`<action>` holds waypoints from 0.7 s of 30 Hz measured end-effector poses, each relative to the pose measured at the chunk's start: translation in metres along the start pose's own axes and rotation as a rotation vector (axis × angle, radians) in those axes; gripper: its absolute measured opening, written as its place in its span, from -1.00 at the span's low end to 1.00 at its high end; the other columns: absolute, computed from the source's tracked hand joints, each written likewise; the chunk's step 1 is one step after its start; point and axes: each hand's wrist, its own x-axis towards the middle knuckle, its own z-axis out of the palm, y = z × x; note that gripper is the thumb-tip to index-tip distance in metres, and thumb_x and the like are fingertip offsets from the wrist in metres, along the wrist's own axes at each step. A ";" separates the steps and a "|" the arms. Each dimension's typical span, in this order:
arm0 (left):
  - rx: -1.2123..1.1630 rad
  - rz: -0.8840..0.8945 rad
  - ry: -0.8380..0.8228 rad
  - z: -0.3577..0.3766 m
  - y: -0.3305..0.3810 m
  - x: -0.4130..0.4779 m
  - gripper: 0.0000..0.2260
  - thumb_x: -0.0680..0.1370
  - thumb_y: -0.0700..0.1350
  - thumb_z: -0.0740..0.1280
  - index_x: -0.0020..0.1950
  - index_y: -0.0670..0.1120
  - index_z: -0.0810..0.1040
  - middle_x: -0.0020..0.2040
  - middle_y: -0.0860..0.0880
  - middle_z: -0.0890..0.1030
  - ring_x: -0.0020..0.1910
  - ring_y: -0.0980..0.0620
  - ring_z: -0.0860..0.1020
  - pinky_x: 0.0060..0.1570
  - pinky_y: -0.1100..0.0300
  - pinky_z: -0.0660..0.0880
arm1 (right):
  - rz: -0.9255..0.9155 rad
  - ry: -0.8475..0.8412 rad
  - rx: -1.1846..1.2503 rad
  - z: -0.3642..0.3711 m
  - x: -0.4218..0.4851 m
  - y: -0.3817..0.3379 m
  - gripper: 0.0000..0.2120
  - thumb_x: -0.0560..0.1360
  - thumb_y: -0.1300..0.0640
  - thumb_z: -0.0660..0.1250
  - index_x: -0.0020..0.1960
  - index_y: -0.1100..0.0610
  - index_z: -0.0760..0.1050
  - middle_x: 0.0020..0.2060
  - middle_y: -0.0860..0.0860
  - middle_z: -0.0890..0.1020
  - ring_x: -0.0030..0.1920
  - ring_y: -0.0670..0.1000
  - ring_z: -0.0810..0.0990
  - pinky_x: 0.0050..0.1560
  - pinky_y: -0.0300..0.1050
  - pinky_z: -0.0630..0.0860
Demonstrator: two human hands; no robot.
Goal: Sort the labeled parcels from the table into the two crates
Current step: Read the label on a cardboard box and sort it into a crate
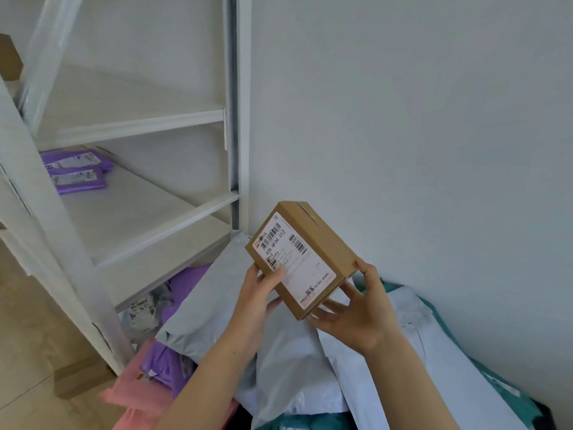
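A plain white wall [403,119] filled the right and upper part of the view, and a white metal shelf unit [133,125] stood against it at about ten o'clock, leaning across the frame because of the wide lens. On one of its middle boards, near nine o'clock, lay two purple mailers [77,172] with white labels, one overlapping the other. Pale wood-look floor [28,352] showed at seven o'clock.

Just below the centre, a small brown cardboard box [302,262] was held up in the air, tilted, with its printed shipping label [294,259] and barcodes facing the camera. The left hand [257,302] gripped its lower left edge, the thumb lying on the label and the fingers curled underneath. The right hand [356,315] clasped the lower right corner, its thumb up along the side and its fingers spread beneath the bottom end.

Under the hands, from five to seven o'clock, lay a heap of soft parcels: a large grey mailer [210,293] directly below the box, a white mailer [387,383] to the right of it, teal bags [496,389] along the wall at four o'clock, more purple bags [169,364] and a pink mailer [139,395] at seven o'clock. What the heap rested on could not be seen. A brown carton [83,380] sat on the floor beside the shelf leg.
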 end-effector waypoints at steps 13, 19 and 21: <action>-0.074 -0.049 -0.155 0.000 0.004 -0.007 -0.49 0.42 -0.02 0.43 0.35 0.07 0.39 0.20 0.03 0.62 0.19 0.02 0.57 0.20 0.00 0.49 | 0.022 -0.110 0.044 -0.004 -0.016 0.007 -0.42 0.27 -0.15 0.43 0.16 0.18 0.53 0.19 0.34 0.52 0.14 0.42 0.54 0.16 0.35 0.48; -0.154 -0.067 -0.183 0.003 0.007 -0.006 -0.54 0.44 0.06 0.37 0.34 0.07 0.43 0.22 0.00 0.61 0.24 -0.04 0.55 0.28 -0.12 0.42 | 0.011 -0.105 -0.221 -0.013 -0.020 0.008 -0.51 0.48 -0.26 0.26 0.19 0.10 0.52 0.13 0.30 0.61 0.08 0.35 0.61 0.13 0.23 0.55; -0.165 -0.067 -0.133 0.003 0.009 -0.003 -0.52 0.40 0.04 0.41 0.31 0.05 0.46 0.17 0.00 0.64 0.20 -0.04 0.57 0.21 -0.06 0.47 | -0.153 0.060 -0.476 -0.019 -0.019 0.006 -0.62 0.55 -0.16 0.24 0.19 0.08 0.52 0.06 0.20 0.66 0.03 0.20 0.67 0.15 0.13 0.55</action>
